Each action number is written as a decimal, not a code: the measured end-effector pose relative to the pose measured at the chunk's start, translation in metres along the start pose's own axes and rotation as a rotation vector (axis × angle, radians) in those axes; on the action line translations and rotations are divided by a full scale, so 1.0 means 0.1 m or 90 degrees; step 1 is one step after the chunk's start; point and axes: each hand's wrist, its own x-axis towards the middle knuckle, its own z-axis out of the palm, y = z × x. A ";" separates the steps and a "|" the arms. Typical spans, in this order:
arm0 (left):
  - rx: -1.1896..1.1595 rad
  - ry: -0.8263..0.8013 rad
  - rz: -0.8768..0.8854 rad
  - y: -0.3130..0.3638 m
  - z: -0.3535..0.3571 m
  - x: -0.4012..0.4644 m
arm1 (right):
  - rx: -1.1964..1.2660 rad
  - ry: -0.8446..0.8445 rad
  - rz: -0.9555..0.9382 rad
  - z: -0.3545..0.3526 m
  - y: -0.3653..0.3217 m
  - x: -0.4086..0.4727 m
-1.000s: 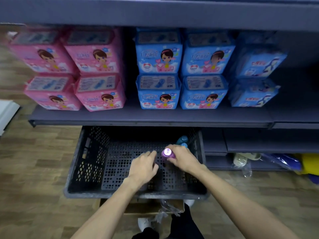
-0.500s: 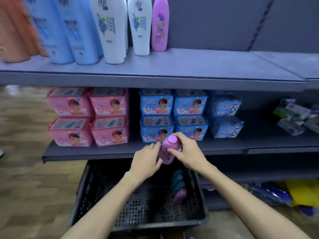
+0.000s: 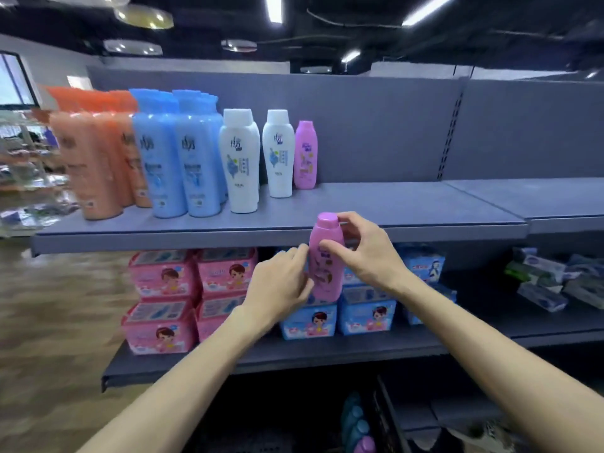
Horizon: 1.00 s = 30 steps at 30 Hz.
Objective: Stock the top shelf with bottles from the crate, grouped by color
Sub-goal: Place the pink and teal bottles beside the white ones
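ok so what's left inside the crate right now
Only the crate's right corner shows: three teal bottles lying in a row, with a purple bottle at the near end. The arms and frame edge hide the rest.

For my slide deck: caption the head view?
Both hands lift a pink bottle toward the top shelf.
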 end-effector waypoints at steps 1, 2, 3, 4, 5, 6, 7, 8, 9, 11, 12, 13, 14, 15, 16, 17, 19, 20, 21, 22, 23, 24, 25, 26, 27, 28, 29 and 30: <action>0.013 0.015 0.003 -0.02 -0.10 0.10 | -0.004 0.005 -0.015 -0.05 -0.08 0.10; 0.026 0.034 0.007 -0.04 -0.19 0.20 | -0.007 0.010 -0.027 -0.10 -0.16 0.19; 0.035 0.052 0.008 -0.06 -0.28 0.29 | -0.005 0.017 -0.038 -0.15 -0.24 0.29; 0.041 0.062 0.005 -0.07 -0.36 0.39 | -0.001 0.024 -0.048 -0.19 -0.32 0.38; 0.044 0.069 0.002 -0.09 -0.45 0.48 | 0.004 0.030 -0.059 -0.24 -0.39 0.46; 0.045 0.074 0.000 -0.11 -0.53 0.56 | 0.006 0.037 -0.068 -0.29 -0.45 0.55; 0.044 0.080 0.002 -0.12 -0.60 0.64 | 0.005 0.042 -0.075 -0.34 -0.51 0.62; 0.045 0.084 0.006 -0.14 -0.66 0.71 | 0.001 0.045 -0.081 -0.38 -0.56 0.70; 0.049 0.086 0.012 -0.16 -0.72 0.78 | -0.002 0.045 -0.087 -0.42 -0.60 0.76; 0.060 0.086 0.020 -0.19 -0.79 0.88 | -0.007 0.048 -0.098 -0.48 -0.67 0.87; 0.063 0.085 0.024 -0.21 -0.81 0.91 | -0.012 0.049 -0.101 -0.50 -0.68 0.92; 0.065 0.083 0.026 -0.22 -0.82 0.94 | -0.019 0.048 -0.102 -0.51 -0.69 0.96; 0.067 0.083 0.027 -0.23 -0.82 0.96 | -0.026 0.044 -0.099 -0.51 -0.68 1.01; 0.071 0.080 0.025 -0.24 -0.81 0.98 | -0.028 0.038 -0.093 -0.51 -0.66 1.04; 0.078 0.073 0.020 -0.25 -0.80 0.99 | -0.028 0.032 -0.084 -0.49 -0.62 1.07; 0.086 0.066 0.015 -0.25 -0.77 0.99 | -0.028 0.025 -0.074 -0.48 -0.57 1.10; 0.084 0.056 0.005 -0.26 -0.71 0.99 | -0.027 0.015 -0.062 -0.42 -0.48 1.12; 0.076 0.055 0.002 -0.25 -0.67 0.97 | -0.014 0.016 -0.055 -0.40 -0.43 1.12; 0.068 0.053 0.000 -0.25 -0.64 0.96 | 0.007 0.022 -0.045 -0.37 -0.39 1.11; 0.066 0.048 0.000 -0.24 -0.60 0.95 | 0.022 0.029 -0.032 -0.35 -0.35 1.10; 0.067 0.044 -0.001 -0.24 -0.57 0.94 | 0.023 0.027 -0.020 -0.34 -0.31 1.09; 0.068 0.043 -0.001 -0.23 -0.55 0.94 | 0.009 0.011 -0.009 -0.33 -0.26 1.07; 0.067 0.042 -0.002 -0.23 -0.53 0.94 | -0.012 -0.019 0.004 -0.31 -0.21 1.04; 0.061 0.042 -0.004 -0.24 -0.51 0.94 | -0.034 -0.053 0.019 -0.28 -0.15 1.00; 0.053 0.042 -0.007 -0.25 -0.50 0.95 | -0.050 -0.077 0.034 -0.25 -0.10 0.96; 0.044 0.042 -0.012 -0.26 -0.48 0.96 | -0.059 -0.089 0.047 -0.22 -0.04 0.92; 0.037 0.041 -0.016 -0.28 -0.46 0.97 | -0.063 -0.089 0.055 -0.19 0.01 0.89; 0.032 0.041 -0.021 -0.29 -0.44 0.99 | -0.066 -0.082 0.059 -0.17 0.05 0.88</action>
